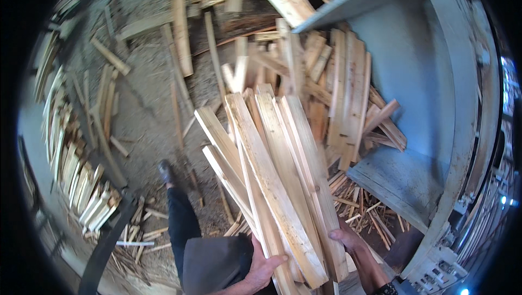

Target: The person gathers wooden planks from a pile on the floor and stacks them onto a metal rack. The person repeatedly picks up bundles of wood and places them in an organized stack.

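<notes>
Planks (278, 192), gathered in a loose bundle, slant between the two hands, left of the large blue-grey metal enclosure (402, 50); its walls may help contain the plank pile (348, 88) at its open side; left hand (265, 262) and right hand (348, 236) grip opposite sides near the bundle's lower end, probably squeezing uneven pieces together so none slips; thin offcuts (380, 225) lie near the enclosure's lower edge.
</notes>
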Demonstrator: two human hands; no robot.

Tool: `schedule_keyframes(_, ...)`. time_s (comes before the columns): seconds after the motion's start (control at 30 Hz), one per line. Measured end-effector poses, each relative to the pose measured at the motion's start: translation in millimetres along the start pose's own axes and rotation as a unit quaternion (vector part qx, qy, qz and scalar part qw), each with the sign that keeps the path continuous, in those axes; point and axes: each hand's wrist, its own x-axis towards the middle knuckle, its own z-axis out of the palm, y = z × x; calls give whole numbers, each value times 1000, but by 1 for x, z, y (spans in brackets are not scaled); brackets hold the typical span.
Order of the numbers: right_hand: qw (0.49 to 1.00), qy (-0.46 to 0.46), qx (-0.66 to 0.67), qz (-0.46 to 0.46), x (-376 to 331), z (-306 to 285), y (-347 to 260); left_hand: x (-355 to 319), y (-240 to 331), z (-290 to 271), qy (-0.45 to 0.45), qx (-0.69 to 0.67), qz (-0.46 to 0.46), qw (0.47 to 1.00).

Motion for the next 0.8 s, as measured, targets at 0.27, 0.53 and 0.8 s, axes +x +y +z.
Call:
schedule_keyframes(0.27, 992, -86, -41, 80, 20, 124, -24, -57, 18, -86, 112, -131, -54, 983)
schedule_keyframes(0.53, 972, -75, -171, 144, 156, 183, 4, 45, 63, -214, 65, -229, -118, 964)
schedule_keyframes(0.8, 981, -114, -51, 149, 192, 163, -14, 104, 81, -272, 3, -308, -97, 946)
